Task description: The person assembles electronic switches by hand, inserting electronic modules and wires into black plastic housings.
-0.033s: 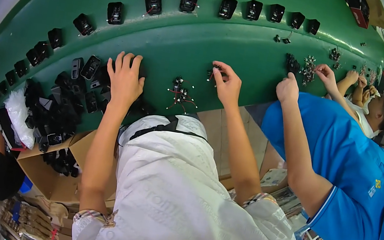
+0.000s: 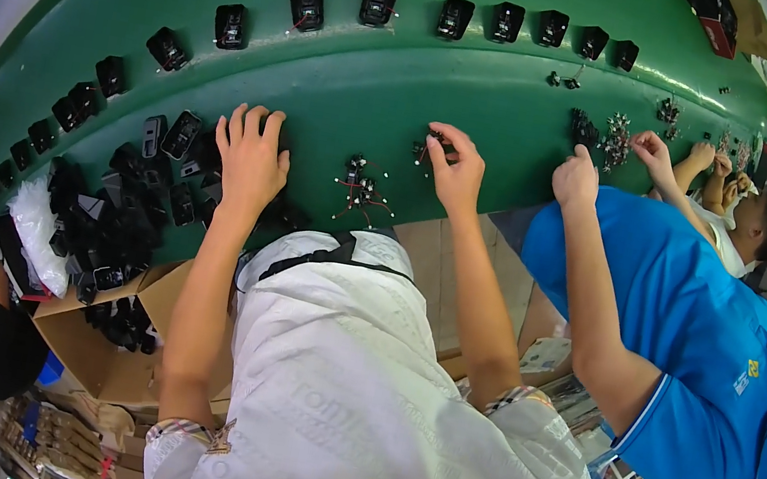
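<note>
My right hand (image 2: 456, 173) pinches a small black part with a thin red wire (image 2: 419, 151) between thumb and fingertips, just above the green bench. Left of it lies a small heap of similar black parts with red wires and white ends (image 2: 359, 185), touched by neither hand. My left hand (image 2: 253, 157) reaches forward, palm down, its fingers outstretched and slightly apart. It is at the right edge of a jumbled pile of black plastic casings (image 2: 130, 192); what lies under its palm is hidden.
Black casings (image 2: 307, 6) stand in a curved row along the raised far strip of the green bench (image 2: 509, 98). A clear plastic bag (image 2: 38, 232) and a cardboard box (image 2: 104, 365) are at left. A co-worker in a blue shirt (image 2: 663, 327) handles small parts at right.
</note>
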Demonstrator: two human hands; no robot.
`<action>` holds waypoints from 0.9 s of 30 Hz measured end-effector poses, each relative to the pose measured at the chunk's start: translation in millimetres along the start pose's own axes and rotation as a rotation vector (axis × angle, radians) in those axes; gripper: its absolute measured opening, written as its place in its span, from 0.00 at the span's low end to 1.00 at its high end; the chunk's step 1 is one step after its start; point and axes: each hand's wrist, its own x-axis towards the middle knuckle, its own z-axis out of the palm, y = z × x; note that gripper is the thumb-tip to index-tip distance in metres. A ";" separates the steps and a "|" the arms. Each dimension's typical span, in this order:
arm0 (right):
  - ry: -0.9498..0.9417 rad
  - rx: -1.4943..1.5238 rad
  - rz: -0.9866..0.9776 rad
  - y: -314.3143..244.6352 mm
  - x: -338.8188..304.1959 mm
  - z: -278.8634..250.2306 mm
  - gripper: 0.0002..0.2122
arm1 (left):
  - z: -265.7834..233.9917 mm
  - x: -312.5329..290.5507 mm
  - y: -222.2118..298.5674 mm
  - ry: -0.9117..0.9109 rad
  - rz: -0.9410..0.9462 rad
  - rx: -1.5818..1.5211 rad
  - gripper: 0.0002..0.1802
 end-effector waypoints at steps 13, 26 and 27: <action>-0.158 0.919 0.483 -12.6 6.3 -5.5 0.10 | 3.3 5.0 22.2 0.161 0.191 -0.107 0.38; -0.452 0.551 0.134 -144.7 -31.1 33.8 0.09 | -4.8 -27.5 15.0 -0.429 -0.040 -2.925 0.24; -0.466 0.520 0.068 -147.2 -36.0 37.0 0.09 | -17.6 -25.8 21.6 -0.421 -0.041 -2.917 0.24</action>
